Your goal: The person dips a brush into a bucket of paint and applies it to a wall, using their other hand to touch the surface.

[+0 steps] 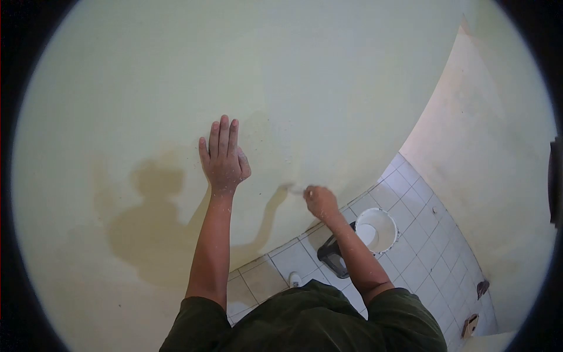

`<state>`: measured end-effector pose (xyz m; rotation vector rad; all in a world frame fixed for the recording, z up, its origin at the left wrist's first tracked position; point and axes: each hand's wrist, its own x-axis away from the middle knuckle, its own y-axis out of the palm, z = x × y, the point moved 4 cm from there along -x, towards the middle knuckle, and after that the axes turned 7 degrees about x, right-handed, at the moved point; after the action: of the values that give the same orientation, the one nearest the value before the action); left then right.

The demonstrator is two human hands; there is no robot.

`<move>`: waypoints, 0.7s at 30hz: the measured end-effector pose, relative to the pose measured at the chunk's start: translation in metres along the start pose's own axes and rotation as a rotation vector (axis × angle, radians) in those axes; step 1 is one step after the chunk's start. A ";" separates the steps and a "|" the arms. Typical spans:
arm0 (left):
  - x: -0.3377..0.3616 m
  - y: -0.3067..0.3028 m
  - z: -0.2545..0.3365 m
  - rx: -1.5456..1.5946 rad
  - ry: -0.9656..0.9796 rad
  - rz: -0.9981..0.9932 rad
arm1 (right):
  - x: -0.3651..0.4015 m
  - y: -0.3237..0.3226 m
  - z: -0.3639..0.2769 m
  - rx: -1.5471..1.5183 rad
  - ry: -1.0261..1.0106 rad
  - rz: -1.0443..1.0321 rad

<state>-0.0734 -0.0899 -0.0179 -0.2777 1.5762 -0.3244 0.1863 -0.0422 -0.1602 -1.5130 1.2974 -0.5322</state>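
My left hand (224, 161) lies flat on the pale yellow-green wall (340, 88), fingers pointing up and thumb out to the right. White flecks dot the hand and forearm. Lower and to the right, my right hand (321, 202) is closed around a small hand tool (295, 189) with a thin, pale end that reaches left to the wall. Motion smears the tool, and I cannot tell its exact kind. Its shadow and that of my arm fall on the wall to the left.
A white bucket (385, 226) with pale contents stands beside a dark plastic stool (333, 258) on the tiled floor (404, 202), below my right forearm. Another wall (475, 135) rises at the right. A small brown object (470, 325) lies at its foot.
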 end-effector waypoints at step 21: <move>0.012 0.009 -0.005 -0.061 0.018 0.042 | -0.021 -0.086 -0.047 -0.143 -0.073 0.268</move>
<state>-0.0784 -0.0863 -0.0327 -0.2895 1.6093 -0.2474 0.1793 -0.0516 -0.0602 -1.4295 1.4776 -0.2136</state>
